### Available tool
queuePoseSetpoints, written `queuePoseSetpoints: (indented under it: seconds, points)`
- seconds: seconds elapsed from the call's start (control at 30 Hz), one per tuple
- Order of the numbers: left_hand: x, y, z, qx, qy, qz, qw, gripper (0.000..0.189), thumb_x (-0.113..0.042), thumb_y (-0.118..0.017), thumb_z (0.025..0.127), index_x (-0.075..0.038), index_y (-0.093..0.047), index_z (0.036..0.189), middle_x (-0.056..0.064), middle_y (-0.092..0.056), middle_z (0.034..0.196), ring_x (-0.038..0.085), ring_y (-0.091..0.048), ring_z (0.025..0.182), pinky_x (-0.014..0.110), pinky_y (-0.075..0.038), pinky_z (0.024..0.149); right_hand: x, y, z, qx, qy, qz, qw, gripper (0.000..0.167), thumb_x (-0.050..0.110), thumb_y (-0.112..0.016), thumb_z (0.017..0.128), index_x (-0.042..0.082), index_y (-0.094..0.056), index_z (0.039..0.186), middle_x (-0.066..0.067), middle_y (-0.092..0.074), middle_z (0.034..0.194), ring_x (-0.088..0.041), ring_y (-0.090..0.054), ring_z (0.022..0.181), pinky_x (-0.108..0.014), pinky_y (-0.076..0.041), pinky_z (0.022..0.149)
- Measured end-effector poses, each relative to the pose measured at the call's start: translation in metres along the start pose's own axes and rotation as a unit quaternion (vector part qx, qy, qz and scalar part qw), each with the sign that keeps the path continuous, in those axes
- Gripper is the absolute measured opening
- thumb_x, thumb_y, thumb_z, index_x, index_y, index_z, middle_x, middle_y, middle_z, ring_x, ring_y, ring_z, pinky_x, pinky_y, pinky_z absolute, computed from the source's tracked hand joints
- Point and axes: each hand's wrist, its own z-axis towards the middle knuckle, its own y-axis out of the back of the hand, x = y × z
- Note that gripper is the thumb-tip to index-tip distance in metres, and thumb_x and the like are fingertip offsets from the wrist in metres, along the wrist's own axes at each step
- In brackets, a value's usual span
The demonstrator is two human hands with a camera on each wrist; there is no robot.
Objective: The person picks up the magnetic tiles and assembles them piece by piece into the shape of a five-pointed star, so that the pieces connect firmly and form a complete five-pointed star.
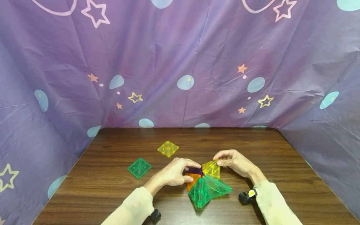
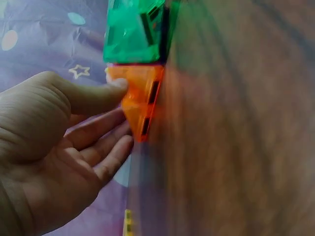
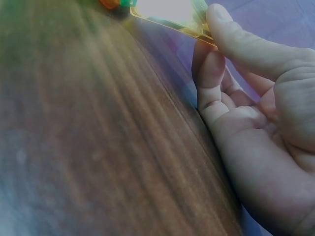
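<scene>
My left hand (image 1: 175,173) grips the left side of a joined cluster of see-through magnetic tiles. Its thumb lies on an orange tile (image 2: 140,88), while its index finger reaches over a purple tile (image 1: 194,171). Green tiles (image 1: 200,195) form the near and right sides, slanting outward from a shared peak. Between thumb and fingers, my right hand (image 1: 236,164) pinches the outer edge of a yellow tile (image 1: 212,171). That tile's inner corner is at the peak, and in the right wrist view its lower edge (image 3: 172,28) shows above the wood.
On the wooden table (image 1: 107,187), a loose green diamond-shaped tile (image 1: 139,168) lies left of the cluster. Farther back lies a yellow diamond-shaped tile (image 1: 168,149). A purple patterned cloth (image 1: 157,68) hangs behind the table and along both sides.
</scene>
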Motion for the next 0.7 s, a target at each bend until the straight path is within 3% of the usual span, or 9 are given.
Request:
queuePoseSetpoints:
  seconds: [0.1,0.2,0.27,0.4,0.47,0.53,0.6,0.7]
  points:
    - [0.007,0.008,-0.002,-0.045,0.006,0.018,0.9988,0.046,-0.005,-0.086,0.096,-0.003,-0.074,0.141,0.011,-0.075,0.142,0.03,-0.071,0.132,0.039,-0.061,0.107,0.0,0.001,0.0,0.001,-0.001,-0.005,1.0,0.026,-0.009,-0.063,0.105,-0.001,-0.075,0.126,-0.006,-0.081,0.114,-0.016,-0.077,0.102,-0.03,-0.062,0.094]
    - [0.021,0.018,-0.004,-0.115,0.034,0.036,0.9921,0.044,-0.008,-0.087,0.095,-0.001,-0.076,0.137,0.015,-0.076,0.138,0.038,-0.071,0.13,0.052,-0.058,0.111,0.0,0.0,0.0,0.0,-0.004,-0.01,0.9999,0.025,-0.009,-0.063,0.105,-0.003,-0.074,0.128,-0.005,-0.081,0.112,-0.015,-0.076,0.101,-0.03,-0.061,0.093]
    - [0.035,0.023,-0.006,-0.171,0.063,0.054,0.9819,0.042,-0.012,-0.089,0.093,-0.003,-0.078,0.133,0.017,-0.078,0.133,0.041,-0.071,0.126,0.058,-0.056,0.111,0.001,0.0,0.0,0.0,-0.008,-0.014,0.9999,0.025,-0.007,-0.064,0.105,-0.007,-0.072,0.129,-0.004,-0.081,0.11,-0.015,-0.075,0.1,-0.03,-0.061,0.093]
    - [0.091,0.017,-0.003,-0.264,0.136,0.094,0.9503,0.043,-0.021,-0.091,0.09,-0.008,-0.081,0.129,0.016,-0.078,0.125,0.042,-0.07,0.121,0.061,-0.055,0.108,0.002,-0.002,-0.001,0.003,-0.019,-0.029,0.9994,0.029,-0.004,-0.066,0.106,-0.014,-0.066,0.133,-0.004,-0.08,0.109,-0.014,-0.074,0.099,-0.03,-0.06,0.092]
    - [0.11,0.014,-0.002,-0.287,0.174,0.101,0.9367,0.048,-0.025,-0.092,0.088,-0.007,-0.079,0.131,0.017,-0.077,0.124,0.043,-0.068,0.12,0.059,-0.056,0.107,0.002,-0.003,-0.002,-0.007,-0.026,-0.041,0.9988,0.032,-0.001,-0.066,0.107,-0.016,-0.065,0.136,-0.007,-0.08,0.117,-0.014,-0.073,0.102,-0.03,-0.061,0.092]
    - [0.117,0.015,-0.004,-0.29,0.207,0.095,0.9295,0.056,-0.026,-0.093,0.088,-0.003,-0.075,0.136,0.021,-0.075,0.128,0.045,-0.066,0.122,0.059,-0.055,0.108,0.002,-0.003,-0.002,-0.031,-0.033,-0.046,0.9979,0.036,0.003,-0.064,0.11,-0.015,-0.062,0.141,-0.014,-0.076,0.131,-0.014,-0.073,0.11,-0.028,-0.061,0.098]
    - [0.11,0.019,-0.007,-0.283,0.233,0.084,0.9267,0.064,-0.025,-0.094,0.088,0.0,-0.071,0.142,0.023,-0.073,0.132,0.047,-0.064,0.125,0.06,-0.054,0.111,0.002,-0.005,-0.001,-0.07,-0.035,-0.045,0.9959,0.042,0.008,-0.064,0.112,-0.015,-0.058,0.147,-0.023,-0.069,0.144,-0.017,-0.072,0.12,-0.027,-0.059,0.105]
    - [0.105,0.022,-0.008,-0.273,0.24,0.079,0.9283,0.068,-0.025,-0.095,0.086,0.001,-0.069,0.144,0.023,-0.073,0.132,0.047,-0.063,0.126,0.061,-0.053,0.111,0.001,-0.006,0.004,-0.132,-0.022,-0.064,0.989,0.051,0.014,-0.065,0.113,-0.013,-0.051,0.155,-0.033,-0.059,0.154,-0.026,-0.068,0.134,-0.024,-0.055,0.112]
